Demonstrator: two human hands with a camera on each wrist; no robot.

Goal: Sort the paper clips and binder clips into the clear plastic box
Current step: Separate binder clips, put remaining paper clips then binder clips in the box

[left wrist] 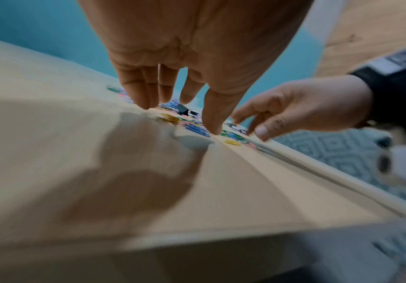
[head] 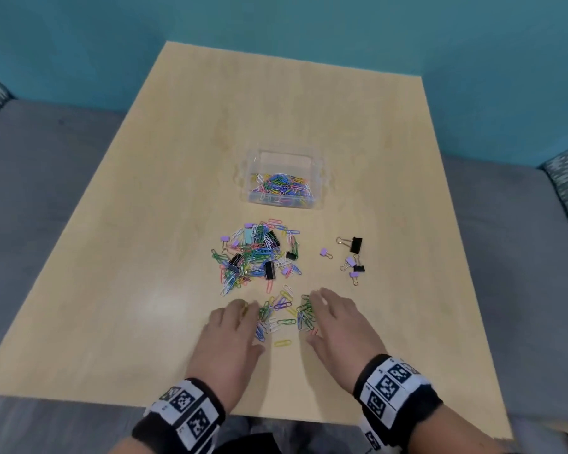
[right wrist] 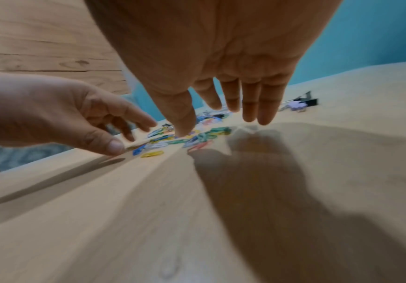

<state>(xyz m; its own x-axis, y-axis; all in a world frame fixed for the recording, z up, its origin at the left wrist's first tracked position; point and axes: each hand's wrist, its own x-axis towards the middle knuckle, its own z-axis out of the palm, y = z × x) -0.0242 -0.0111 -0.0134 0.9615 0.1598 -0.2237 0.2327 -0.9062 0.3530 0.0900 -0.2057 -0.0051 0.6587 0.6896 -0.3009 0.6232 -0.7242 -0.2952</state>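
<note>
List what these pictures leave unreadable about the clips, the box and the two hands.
- Clear plastic box, head view: any divider and binder clips inside, too small, masked by glare and paper clips.
- Mixed pile, head view: clip count; they overlap.
- Left hand and right hand: whether fingertips touch the small clip cluster; hands cover them from above, wrist views are blurred.

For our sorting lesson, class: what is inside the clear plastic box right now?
The clear plastic box holds a heap of coloured paper clips piled toward its near side. No binder clip shows among them, though anything buried under the heap cannot be seen.
</note>
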